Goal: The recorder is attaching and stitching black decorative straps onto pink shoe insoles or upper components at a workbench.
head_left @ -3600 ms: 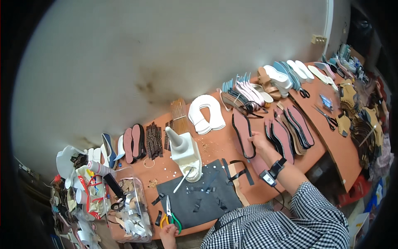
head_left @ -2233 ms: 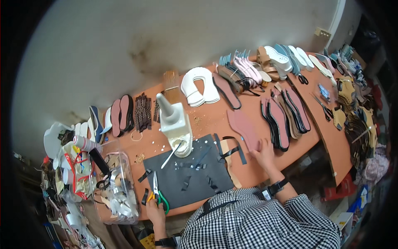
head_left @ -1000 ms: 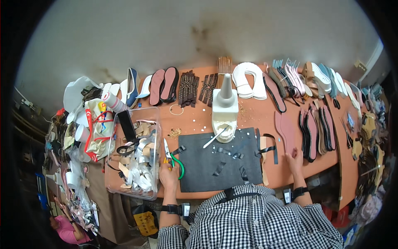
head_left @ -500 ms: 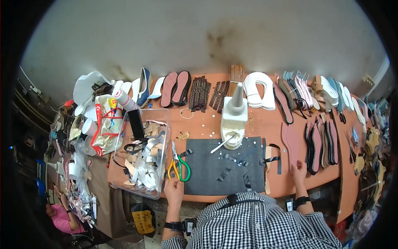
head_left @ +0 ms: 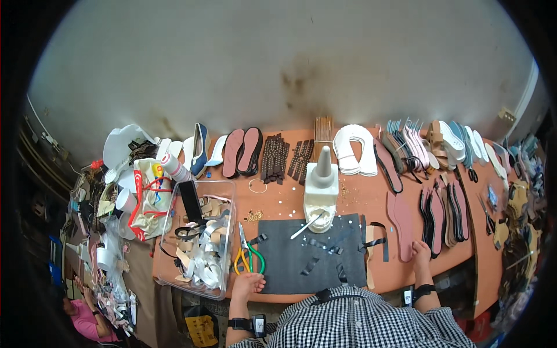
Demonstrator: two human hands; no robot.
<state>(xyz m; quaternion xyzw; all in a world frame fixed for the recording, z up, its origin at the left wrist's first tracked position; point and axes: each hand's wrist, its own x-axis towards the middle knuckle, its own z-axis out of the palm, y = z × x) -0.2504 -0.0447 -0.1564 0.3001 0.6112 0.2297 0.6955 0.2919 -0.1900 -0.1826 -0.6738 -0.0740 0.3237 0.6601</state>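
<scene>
A long pink insole (head_left: 400,223) lies flat on the orange table, toe end away from me. My right hand (head_left: 422,253) is at its heel end, fingers closed against the right edge. By the near table edge, my left hand (head_left: 248,284) has its fingers curled together next to the corner of a dark grey mat (head_left: 278,272); anything inside them is hidden. Just beyond it are scissors (head_left: 242,239) and green-handled pliers or cutters (head_left: 260,264), partly overlapping. A white glue pot (head_left: 322,188) with a cone top and a white stick (head_left: 307,225) stands at the mat's far edge.
Left of the scissors is a clear plastic bin (head_left: 223,287) of strap scraps. Black strips (head_left: 310,266) lie on the mat. Black-edged insoles (head_left: 436,220) are lined up at right. Shoes, soles and white U-shaped pieces (head_left: 366,156) form the back row. Another person (head_left: 90,316) is at far left.
The whole view has shifted, so the table appears lower. My right hand has slid slightly right, uncovering more of the insole's heel. My left hand has moved a little right toward the mat.
</scene>
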